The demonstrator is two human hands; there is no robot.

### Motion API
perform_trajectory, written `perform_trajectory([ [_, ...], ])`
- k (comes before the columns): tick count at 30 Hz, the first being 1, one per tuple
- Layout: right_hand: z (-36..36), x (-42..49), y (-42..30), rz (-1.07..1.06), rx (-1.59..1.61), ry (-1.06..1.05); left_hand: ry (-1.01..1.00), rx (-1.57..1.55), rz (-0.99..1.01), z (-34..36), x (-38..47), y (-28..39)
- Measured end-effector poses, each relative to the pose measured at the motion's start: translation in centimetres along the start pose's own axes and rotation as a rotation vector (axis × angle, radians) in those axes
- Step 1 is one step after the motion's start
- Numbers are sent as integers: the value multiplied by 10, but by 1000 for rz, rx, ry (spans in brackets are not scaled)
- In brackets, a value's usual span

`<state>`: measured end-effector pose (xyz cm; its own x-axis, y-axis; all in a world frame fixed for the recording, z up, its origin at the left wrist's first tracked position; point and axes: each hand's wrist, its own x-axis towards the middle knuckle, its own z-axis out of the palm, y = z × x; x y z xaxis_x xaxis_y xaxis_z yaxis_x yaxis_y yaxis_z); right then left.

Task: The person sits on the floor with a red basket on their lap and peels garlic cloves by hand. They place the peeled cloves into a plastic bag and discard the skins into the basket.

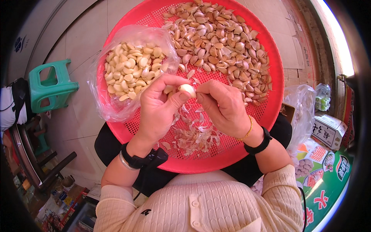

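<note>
A pale, mostly bare garlic clove (187, 90) is held between the thumb and forefinger of my left hand (161, 104). More peeled cloves (168, 90) show behind those fingers, partly hidden. At the clove's right end, the thumb and forefinger of my right hand (221, 105) pinch its edge; any skin between them is hidden. Both hands are over a red perforated plastic tray (200, 165). Loose papery garlic skins (197, 134) lie below them. Peeled garlic cloves (130, 69) fill a clear plastic bag (97, 95) at the tray's left, and unpeeled cloves (217, 43) are heaped across its far right.
The tray rests on my lap. A green plastic stool (52, 85) stands on the tiled floor (82, 121) to the left. On the right are a white carton (329, 130), a clear plastic bag (303, 113) and a green printed box (327, 185). Flattened cardboard (285, 43) lies beyond.
</note>
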<state>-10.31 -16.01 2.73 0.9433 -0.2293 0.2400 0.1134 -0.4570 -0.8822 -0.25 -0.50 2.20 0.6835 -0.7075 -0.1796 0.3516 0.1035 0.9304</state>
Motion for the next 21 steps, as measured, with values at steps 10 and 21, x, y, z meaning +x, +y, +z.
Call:
perform_trajectory([
  [10,3,2,1,-61,29,100,44,-154,-93,2,0,5],
  [21,2,2,5,-356,-162,77,-142,-354,-280,-4,0,-1],
])
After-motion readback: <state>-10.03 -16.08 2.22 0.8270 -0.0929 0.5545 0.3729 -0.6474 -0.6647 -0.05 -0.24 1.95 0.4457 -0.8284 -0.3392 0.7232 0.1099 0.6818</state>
